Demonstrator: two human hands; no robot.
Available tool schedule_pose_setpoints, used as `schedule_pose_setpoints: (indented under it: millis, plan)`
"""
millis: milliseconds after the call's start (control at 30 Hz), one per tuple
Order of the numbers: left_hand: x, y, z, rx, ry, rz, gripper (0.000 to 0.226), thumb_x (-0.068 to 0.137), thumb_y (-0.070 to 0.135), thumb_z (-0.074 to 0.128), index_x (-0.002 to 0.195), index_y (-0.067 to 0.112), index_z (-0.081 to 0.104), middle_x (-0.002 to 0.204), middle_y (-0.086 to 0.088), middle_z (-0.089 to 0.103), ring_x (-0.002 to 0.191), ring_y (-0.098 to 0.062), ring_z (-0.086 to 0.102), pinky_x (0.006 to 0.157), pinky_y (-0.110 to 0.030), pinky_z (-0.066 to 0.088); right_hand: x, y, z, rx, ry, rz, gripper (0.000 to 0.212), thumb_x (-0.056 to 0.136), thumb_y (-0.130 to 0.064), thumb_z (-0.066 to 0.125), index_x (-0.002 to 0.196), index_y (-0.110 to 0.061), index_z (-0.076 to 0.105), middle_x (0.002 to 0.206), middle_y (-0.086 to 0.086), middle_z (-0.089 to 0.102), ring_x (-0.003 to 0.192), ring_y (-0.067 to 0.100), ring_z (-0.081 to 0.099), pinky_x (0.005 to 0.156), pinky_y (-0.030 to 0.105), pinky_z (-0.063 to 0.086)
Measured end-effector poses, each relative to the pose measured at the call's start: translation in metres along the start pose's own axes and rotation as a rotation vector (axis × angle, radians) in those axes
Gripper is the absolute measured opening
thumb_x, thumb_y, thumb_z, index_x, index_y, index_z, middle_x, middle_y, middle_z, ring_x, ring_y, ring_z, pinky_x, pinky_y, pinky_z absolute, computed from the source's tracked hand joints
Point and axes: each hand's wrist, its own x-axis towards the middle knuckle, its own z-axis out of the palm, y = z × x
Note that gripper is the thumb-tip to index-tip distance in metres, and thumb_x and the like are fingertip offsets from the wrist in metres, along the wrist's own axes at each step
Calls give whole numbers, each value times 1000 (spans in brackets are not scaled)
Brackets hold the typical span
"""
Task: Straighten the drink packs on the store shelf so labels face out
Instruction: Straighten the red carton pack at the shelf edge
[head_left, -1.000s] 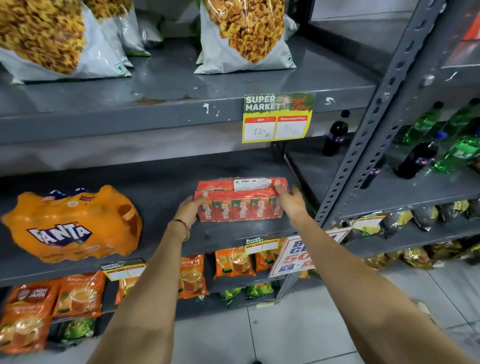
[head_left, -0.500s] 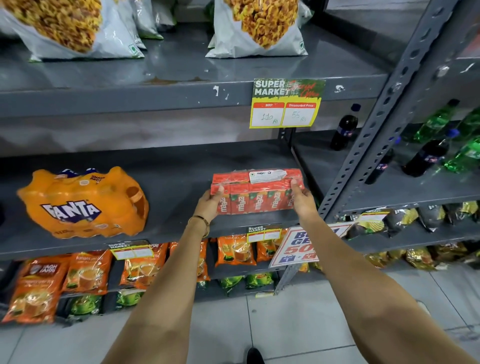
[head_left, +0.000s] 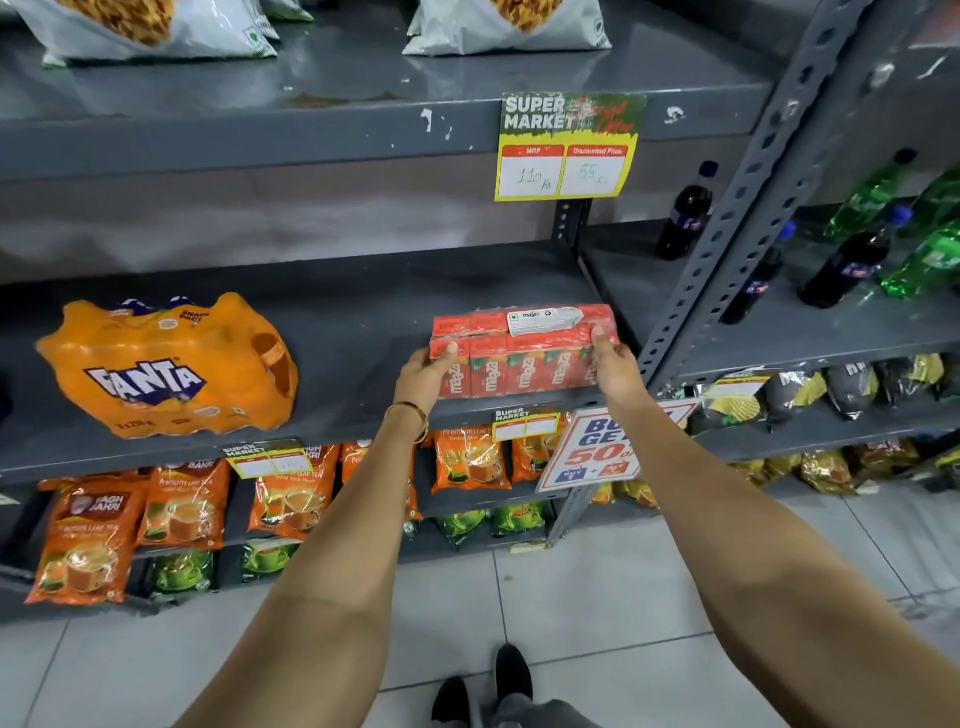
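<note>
A red shrink-wrapped pack of Maaza juice cartons (head_left: 519, 358) stands at the front right of the grey middle shelf (head_left: 337, 332), its row of labels facing me. My left hand (head_left: 423, 379) grips its left end and my right hand (head_left: 615, 366) grips its right end, thumbs on the top front edge. An orange Fanta multipack (head_left: 166, 369) lies tilted at the left of the same shelf, its logo facing out but slanted.
A yellow price tag (head_left: 569, 148) hangs from the shelf above, near snack bags (head_left: 506, 26). Tea pouches (head_left: 182, 509) fill the lower shelf. A grey upright post (head_left: 737, 208) stands right of the pack, with dark and green bottles (head_left: 841, 265) beyond. A promo sign (head_left: 602, 452) juts out below.
The view has tilted downward, so the shelves sit higher in frame and my shoes show. Both hands have stayed clamped on the ends of the Maaza pack at the shelf's front edge.
</note>
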Motion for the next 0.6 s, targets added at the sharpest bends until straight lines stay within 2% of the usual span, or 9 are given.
schedule_pose_setpoints:
  millis: [167,267,400,600]
  plan:
    - [-2,-4,1,0,21,-1,53,85,51,58,123,15,53,125,-10,64,114,-28,62,104,-47,47,0,2,-3,-5,5,12,63,94,-52,43,139,-8,40,129,9,57,119,25,54,91,30,37]
    - [-4,-6,2,-21,41,-9,53,84,49,60,123,14,53,124,-11,65,114,-28,63,102,-47,48,-1,2,-3,-14,13,25,63,93,-53,43,138,-10,40,131,10,58,119,26,55,100,36,39]
    - [-9,-4,3,-25,54,-14,51,85,47,60,122,13,53,122,-11,65,112,-28,63,101,-46,49,-1,1,-3,-22,9,33,65,93,-54,42,140,-10,39,133,10,56,121,26,54,99,35,38]
    - [-14,-3,5,-18,66,-8,51,86,48,59,122,13,52,120,-10,66,109,-26,64,100,-45,50,3,3,-3,-11,14,44,66,93,-54,42,142,-11,37,136,10,54,125,28,51,107,41,34]
